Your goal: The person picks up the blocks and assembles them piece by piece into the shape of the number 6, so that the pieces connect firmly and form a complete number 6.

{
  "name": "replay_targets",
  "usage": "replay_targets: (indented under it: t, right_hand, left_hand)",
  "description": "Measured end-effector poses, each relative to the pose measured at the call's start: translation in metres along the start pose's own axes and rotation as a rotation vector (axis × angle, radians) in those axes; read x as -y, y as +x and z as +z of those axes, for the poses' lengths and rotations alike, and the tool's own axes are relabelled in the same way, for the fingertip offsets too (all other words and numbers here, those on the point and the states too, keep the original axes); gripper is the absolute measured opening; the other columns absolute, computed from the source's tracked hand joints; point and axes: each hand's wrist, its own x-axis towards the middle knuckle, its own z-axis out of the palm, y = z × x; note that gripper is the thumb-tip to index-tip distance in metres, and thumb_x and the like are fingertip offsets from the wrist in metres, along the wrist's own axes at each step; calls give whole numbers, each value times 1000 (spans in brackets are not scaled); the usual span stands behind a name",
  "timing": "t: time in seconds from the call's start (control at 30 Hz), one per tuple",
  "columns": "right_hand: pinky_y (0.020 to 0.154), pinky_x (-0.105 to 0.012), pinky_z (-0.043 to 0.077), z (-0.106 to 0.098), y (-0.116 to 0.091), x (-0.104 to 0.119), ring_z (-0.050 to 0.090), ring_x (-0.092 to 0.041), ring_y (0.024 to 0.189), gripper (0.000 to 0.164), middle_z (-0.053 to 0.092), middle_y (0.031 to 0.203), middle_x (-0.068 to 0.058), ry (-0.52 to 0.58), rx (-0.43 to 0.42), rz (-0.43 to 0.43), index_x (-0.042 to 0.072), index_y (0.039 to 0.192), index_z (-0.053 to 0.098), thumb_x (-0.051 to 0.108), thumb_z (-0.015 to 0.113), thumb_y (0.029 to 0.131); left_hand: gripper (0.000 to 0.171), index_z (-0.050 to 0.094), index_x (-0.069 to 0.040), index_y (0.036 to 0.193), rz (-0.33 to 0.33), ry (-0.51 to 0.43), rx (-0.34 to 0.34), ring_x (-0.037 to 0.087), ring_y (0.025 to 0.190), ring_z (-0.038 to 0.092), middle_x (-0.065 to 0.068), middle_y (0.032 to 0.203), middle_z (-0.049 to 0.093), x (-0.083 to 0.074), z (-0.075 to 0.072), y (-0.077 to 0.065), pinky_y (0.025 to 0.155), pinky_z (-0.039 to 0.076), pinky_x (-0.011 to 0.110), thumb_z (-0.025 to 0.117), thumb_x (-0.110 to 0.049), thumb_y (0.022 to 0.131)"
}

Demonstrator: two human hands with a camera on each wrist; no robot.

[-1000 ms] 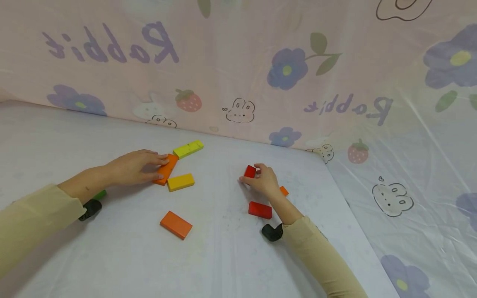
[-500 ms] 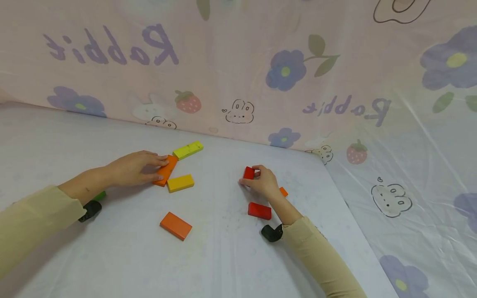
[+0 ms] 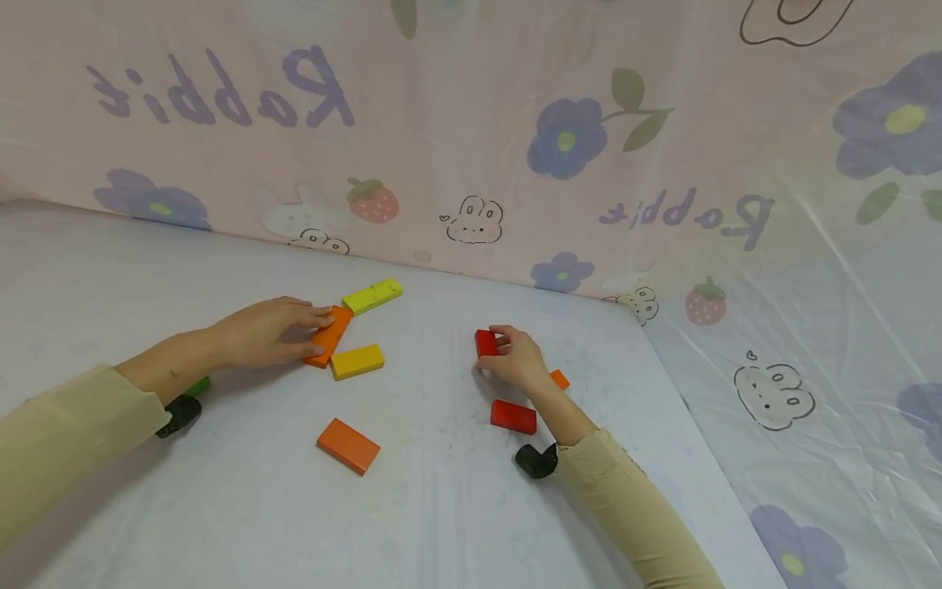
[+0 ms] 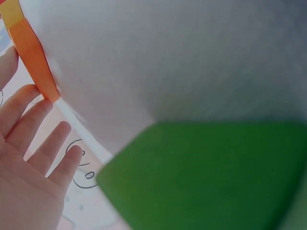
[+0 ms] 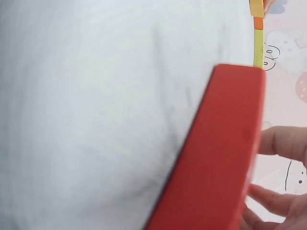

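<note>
On the white surface at the left of the head view, an orange block (image 3: 338, 330) lies between the thumb and fingers of my left hand (image 3: 257, 334). The left wrist view shows the thumb on one edge of that orange block (image 4: 32, 57) and fingertips at its end, with the other fingers spread. Over to the right, my right hand (image 3: 519, 357) pinches a small red block (image 3: 485, 343) by its side, low at the surface. A yellow block (image 3: 357, 361) sits against the near end of the orange one, and a yellow-green block (image 3: 372, 296) against its far end.
Another red block (image 3: 513, 417) lies before the right wrist, looming large in the right wrist view. A darker orange block (image 3: 348, 446) lies nearer, a small orange piece (image 3: 560, 379) beside the right forearm. A green block (image 4: 206, 177) is by the left wrist. A printed curtain (image 3: 412, 123) stands behind.
My right hand has slid slightly left with the red block, which has also turned a little. The left hand and the other blocks stay where they were.
</note>
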Motion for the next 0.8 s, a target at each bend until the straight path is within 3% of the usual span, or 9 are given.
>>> replay_targets:
  t: [0.2, 0.33, 0.47, 0.8]
  right_hand:
    - [87, -40, 56, 0, 0, -1, 57, -31, 111, 58, 56, 129, -16, 8, -31, -16, 9, 138, 50, 14, 70, 83]
    - [87, -41, 55, 0, 1, -2, 56, -31, 111, 57, 58, 125, -17, -12, -51, 22, 8, 137, 51, 18, 71, 84]
    - [86, -40, 55, 0, 3, -2, 56, -31, 108, 54, 59, 122, -17, -25, -34, 56, 10, 136, 53, 20, 71, 85]
    - [85, -38, 55, -1, 1, 1, 56, -31, 108, 51, 60, 122, -16, -14, -5, 40, 12, 134, 55, 18, 70, 86]
  left_hand:
    - [45, 59, -1, 129, -5, 1, 3, 44, 131, 41, 18, 141, 50, 0, 0, 0, 107, 32, 62, 67, -20, 89]
    - [45, 59, -2, 129, -7, 2, 6, 43, 131, 41, 17, 142, 50, 0, 1, 1, 107, 32, 62, 67, -21, 89]
    - [46, 59, -2, 130, -9, 0, 9, 43, 131, 41, 17, 142, 49, 0, 1, 1, 107, 32, 62, 67, -22, 89]
    - [46, 59, -2, 130, -11, -2, 12, 44, 131, 41, 17, 142, 49, 0, 0, 1, 107, 32, 62, 67, -21, 89]
